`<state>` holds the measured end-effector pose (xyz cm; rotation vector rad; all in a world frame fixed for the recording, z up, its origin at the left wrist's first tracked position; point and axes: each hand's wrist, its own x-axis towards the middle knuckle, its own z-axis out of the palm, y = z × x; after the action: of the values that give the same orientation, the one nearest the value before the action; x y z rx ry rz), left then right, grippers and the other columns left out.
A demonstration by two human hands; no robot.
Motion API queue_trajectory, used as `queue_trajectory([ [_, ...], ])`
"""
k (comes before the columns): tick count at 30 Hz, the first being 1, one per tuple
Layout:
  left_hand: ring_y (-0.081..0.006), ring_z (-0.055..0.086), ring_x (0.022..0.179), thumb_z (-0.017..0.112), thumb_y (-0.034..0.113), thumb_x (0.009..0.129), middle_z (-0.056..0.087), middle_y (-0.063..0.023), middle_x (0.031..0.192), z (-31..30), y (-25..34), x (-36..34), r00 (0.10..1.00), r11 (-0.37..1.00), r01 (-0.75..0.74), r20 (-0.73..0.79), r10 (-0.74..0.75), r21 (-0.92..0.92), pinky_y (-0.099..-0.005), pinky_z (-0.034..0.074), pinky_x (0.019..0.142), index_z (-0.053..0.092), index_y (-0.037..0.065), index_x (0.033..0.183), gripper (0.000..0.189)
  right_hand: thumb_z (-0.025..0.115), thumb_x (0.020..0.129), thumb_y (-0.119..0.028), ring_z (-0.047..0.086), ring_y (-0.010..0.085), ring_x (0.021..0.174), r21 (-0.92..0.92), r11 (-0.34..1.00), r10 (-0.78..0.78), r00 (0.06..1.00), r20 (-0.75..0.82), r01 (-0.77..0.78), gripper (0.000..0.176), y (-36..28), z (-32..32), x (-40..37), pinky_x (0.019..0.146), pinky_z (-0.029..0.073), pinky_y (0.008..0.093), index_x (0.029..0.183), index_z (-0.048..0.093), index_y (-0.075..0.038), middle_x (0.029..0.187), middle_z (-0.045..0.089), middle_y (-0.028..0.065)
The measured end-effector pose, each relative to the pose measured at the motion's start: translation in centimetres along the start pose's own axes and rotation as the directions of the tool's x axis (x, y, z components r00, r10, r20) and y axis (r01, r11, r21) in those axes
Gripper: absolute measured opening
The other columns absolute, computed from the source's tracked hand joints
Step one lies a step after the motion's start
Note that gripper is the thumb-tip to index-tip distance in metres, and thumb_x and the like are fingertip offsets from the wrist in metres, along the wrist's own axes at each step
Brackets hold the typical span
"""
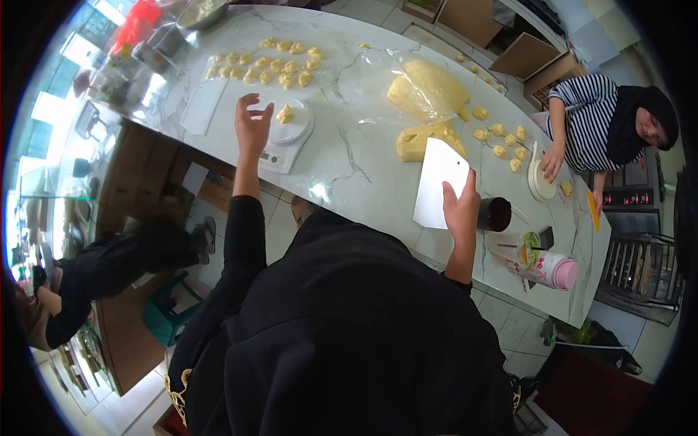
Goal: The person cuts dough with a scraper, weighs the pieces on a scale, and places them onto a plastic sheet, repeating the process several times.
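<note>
My left hand hovers beside a small white kitchen scale, fingers apart and nothing in them. One piece of yellow dough rests on the scale's round plate. In my right hand is a flat white dough scraper, held by its edge. Just beyond the scraper lies a cut block of yellow dough. Behind that, a larger dough mass sits partly under clear plastic. Several small dough pieces stand in rows at the far left of the table.
A co-worker at the right has a hand on a second scale, near loose dough pieces. By my right hand stand a dark cup and a pink-lidded bottle. A white sheet lies left of my scale.
</note>
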<state>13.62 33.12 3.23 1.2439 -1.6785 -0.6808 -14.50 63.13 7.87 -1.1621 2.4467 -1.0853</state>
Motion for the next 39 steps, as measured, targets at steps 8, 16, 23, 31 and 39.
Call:
queue_trajectory([
  [8,-0.0181,0.058,0.077,0.062,0.015,0.084,0.06,-0.0092,0.095,-4.8,-2.6,-1.9,0.992,0.996,0.079,-0.093,-0.084,-0.051,-0.0296,0.049,0.067,0.054,0.005,0.109,0.028,0.058,0.083,-0.011,0.058,0.0439,0.09,-0.012,1.0,-0.007,1.0,0.016,0.007,0.048,-0.2,1.3,1.8,0.073,0.047,0.0462,0.125,0.037,-0.003,0.093,0.061,0.0281],
  [16,-0.0152,0.058,0.071,0.061,0.011,0.084,0.062,-0.0083,0.092,-6.5,-3.8,-3.2,0.985,0.995,0.09,-0.145,-0.097,-0.052,-0.027,0.048,0.064,0.056,0.005,0.107,0.024,0.058,0.083,-0.012,0.058,0.044,0.092,-0.006,1.0,-0.01,0.999,0.046,0.01,0.05,-0.9,1.5,2.3,0.075,0.046,0.0468,0.127,0.036,-0.003,0.095,0.061,0.028],
  [23,-0.018,0.057,0.068,0.066,0.004,0.072,0.059,-0.0047,0.078,3.4,1.3,-7.9,0.975,0.997,-0.076,0.205,0.081,-0.033,-0.0304,0.047,0.062,0.057,0.01,0.104,0.034,0.057,0.083,-0.011,0.058,0.0441,0.092,-0.062,0.997,0.038,0.998,0.045,-0.035,0.049,-1.4,1.6,1.4,0.075,0.046,0.0465,0.127,0.037,-0.003,0.095,0.061,0.0277],
  [31,-0.0331,0.047,0.105,0.074,0.03,0.067,0.049,-0.0158,0.11,14.7,7.9,-14.2,0.684,0.938,-0.34,0.704,0.192,0.075,-0.0409,0.041,0.088,0.024,0.002,0.135,0.089,0.057,0.083,-0.01,0.059,0.0439,0.09,-0.033,0.999,-0.018,0.999,-0.043,0.017,0.041,-1.9,0.4,-0.9,0.073,0.046,0.0464,0.12,0.041,-0.002,0.095,0.061,0.0284],
  [39,-0.0321,0.05,0.097,0.073,0.024,0.067,0.052,-0.014,0.104,18.6,8.7,-14.5,0.728,0.922,-0.377,0.645,0.234,0.091,-0.04,0.042,0.081,0.03,0.007,0.132,0.08,0.058,0.083,-0.011,0.059,0.044,0.09,0.011,1.0,-0.01,0.994,-0.111,0.012,0.039,-0.4,-1.1,-4.1,0.072,0.046,0.0464,0.117,0.042,0.002,0.093,0.06,0.0295],
])
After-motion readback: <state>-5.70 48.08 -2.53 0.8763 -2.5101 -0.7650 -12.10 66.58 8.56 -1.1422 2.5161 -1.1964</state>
